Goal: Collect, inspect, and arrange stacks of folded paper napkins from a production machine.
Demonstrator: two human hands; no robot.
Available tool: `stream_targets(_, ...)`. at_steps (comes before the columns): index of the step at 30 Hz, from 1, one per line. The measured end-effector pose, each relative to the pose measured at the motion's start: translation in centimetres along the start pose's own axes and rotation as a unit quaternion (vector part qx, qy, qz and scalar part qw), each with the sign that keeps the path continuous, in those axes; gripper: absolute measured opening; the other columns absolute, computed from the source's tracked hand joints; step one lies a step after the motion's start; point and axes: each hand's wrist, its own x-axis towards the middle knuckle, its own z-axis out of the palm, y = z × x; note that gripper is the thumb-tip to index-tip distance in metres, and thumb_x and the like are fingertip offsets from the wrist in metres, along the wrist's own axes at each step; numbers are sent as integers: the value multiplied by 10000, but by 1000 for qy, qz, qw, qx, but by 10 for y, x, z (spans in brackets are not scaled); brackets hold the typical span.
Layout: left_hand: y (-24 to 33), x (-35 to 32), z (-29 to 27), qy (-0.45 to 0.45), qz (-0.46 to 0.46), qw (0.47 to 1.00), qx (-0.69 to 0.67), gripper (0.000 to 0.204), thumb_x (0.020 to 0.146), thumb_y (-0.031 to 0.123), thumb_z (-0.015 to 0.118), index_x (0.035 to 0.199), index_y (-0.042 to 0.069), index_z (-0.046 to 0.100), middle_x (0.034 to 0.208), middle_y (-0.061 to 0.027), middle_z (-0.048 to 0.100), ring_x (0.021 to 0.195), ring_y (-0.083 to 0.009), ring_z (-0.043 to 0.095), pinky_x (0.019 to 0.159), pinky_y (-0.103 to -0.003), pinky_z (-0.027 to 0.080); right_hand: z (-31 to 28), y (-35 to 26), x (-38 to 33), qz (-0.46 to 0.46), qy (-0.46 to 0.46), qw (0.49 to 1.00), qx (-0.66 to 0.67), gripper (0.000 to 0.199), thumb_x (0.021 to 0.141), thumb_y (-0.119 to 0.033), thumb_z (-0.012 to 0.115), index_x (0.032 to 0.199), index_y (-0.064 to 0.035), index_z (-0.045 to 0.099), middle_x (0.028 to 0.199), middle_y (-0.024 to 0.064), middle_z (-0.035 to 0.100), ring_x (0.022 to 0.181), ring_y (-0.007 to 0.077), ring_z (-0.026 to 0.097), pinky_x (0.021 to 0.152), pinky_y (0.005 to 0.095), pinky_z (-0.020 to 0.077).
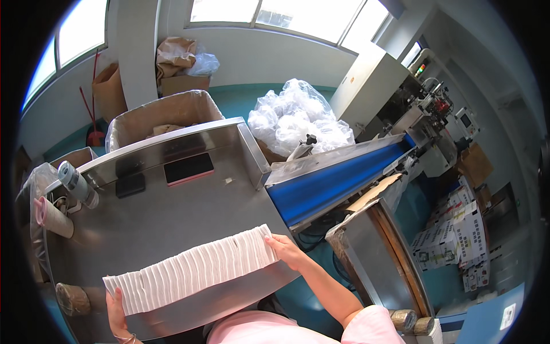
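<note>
Two hands bracket one long row of folded white tissues (192, 269) that lies diagonally across the near part of the steel desk (172, 221). The left hand (117, 312) presses flat, fingers extended, against the lower-left end of the row. The right hand (285, 250) presses against the upper-right end, near the desk's right edge. Neither hand closes around anything; each acts as an end plate, and the row is squeezed between them.

Judged step: compression and gathering of the row, with lifting not yet visible. The row rests on the desk along its full length.

The next move calls for even inward pressure from both ends, since a loose middle would likely sag or fan out once the row leaves the surface. A blue conveyor (329, 183) runs up and to the right, starting just beyond the right hand; it is the nearest feed surface.

Other items on the desk, well apart from the row: a dark phone with a pink edge (189, 168), a small black case (130, 185), and a bottle (77, 183) at the left edge.
</note>
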Motion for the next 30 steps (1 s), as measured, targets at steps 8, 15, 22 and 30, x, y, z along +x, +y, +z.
stream_targets(8, 3, 0, 4, 7, 2, 1000, 0, 721, 879, 340, 576, 1422, 67, 188, 1268, -96, 456, 1144, -205, 467, 983, -321, 353, 3, 1, 4, -147, 137, 955, -217, 339, 850, -81, 513, 1183, -19, 494, 1097, 56, 562, 1021, 116, 521, 866, 258, 417)
stream_targets(15, 0, 5, -1, 4, 5, 1000, 23, 731, 873, 346, 584, 1421, 63, 192, 1273, -97, 450, 1153, -200, 454, 989, -316, 341, -58, 2, 32, -91, 130, 938, 309, 337, 959, -198, 389, 1225, 9, 408, 1155, 144, 544, 1017, 226, 571, 906, 390, 473)
stream_targets(22, 6, 5, 14, 9, 16, 999, 38, 731, 871, 330, 591, 1413, 38, 197, 1284, -97, 433, 1163, -193, 440, 988, -306, 339, -5, -15, -1, -127, -16, 978, -165, 429, 926, -281, 507, 1244, -2, 438, 1137, 70, 544, 1046, 129, 509, 900, 267, 410)
stream_targets(30, 16, 14, 36, 5, 28, 998, 58, 736, 869, 320, 597, 1412, 31, 193, 1271, -93, 435, 1145, -178, 442, 979, -294, 337, -18, 5, 18, -107, 40, 992, -56, 296, 909, -131, 507, 1168, 10, 492, 1016, 42, 595, 934, 118, 570, 839, 281, 461)
